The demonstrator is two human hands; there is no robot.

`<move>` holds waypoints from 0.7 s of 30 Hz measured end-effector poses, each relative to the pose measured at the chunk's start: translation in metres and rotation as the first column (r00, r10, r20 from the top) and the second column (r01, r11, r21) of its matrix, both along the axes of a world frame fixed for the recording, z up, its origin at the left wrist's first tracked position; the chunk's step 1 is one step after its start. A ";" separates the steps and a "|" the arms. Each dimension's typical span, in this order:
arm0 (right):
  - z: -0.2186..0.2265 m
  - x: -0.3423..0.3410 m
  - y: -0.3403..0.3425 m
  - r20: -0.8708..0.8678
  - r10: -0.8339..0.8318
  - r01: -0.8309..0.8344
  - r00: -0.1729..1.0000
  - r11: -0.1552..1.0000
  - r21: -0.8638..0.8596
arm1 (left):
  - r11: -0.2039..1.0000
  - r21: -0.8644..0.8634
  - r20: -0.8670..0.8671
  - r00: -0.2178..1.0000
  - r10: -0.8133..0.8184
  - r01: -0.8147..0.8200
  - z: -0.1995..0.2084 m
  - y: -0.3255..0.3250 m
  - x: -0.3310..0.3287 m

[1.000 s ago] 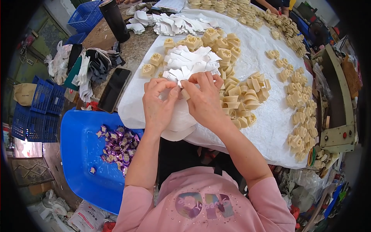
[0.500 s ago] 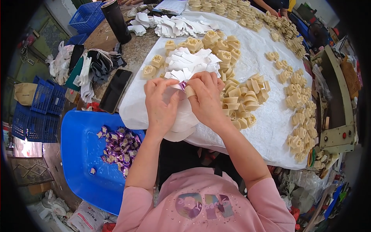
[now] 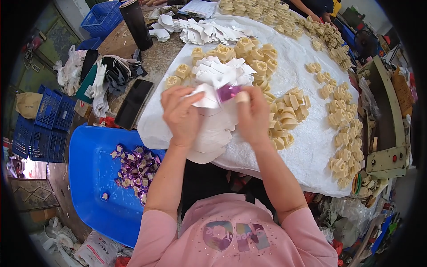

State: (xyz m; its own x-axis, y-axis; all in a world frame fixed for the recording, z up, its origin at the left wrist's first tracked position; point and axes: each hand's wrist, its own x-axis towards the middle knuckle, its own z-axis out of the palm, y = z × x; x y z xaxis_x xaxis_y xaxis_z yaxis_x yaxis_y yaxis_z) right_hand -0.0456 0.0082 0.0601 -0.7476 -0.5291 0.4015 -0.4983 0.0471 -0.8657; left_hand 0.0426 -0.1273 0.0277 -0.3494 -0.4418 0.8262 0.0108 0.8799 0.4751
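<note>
My left hand and my right hand are raised together over the near edge of a white sheet. Between their fingertips they pinch a small piece in a shiny purple wrapper with a white paper square against it. A pile of white paper squares lies just beyond the hands. Beige moulded sweets lie in heaps to the right of my right hand. More white paper lies under my wrists.
A blue tub holding several purple-wrapped pieces sits at my lower left. A black phone, a dark tall cup, blue crates and a metal machine surround the sheet. Another person's arm shows at the far end.
The hands have drawn slightly apart and the purple wrapper now shows plainly between them, where earlier it was mostly hidden by fingers and white paper.
</note>
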 end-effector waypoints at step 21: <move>0.021 -0.002 0.064 -0.049 -0.022 0.013 0.999 0.981 -0.192 | 0.979 0.114 0.391 0.899 -0.198 0.166 0.026 0.025 0.033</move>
State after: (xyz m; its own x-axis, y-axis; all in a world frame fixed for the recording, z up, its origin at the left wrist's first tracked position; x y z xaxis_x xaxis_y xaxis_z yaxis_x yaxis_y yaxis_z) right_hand -0.0481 0.0717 0.0811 -0.7323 -0.4257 0.5316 -0.5420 -0.1083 -0.8334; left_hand 0.0751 -0.1026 0.0536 -0.7227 -0.3942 0.5677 -0.0365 0.8420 0.5382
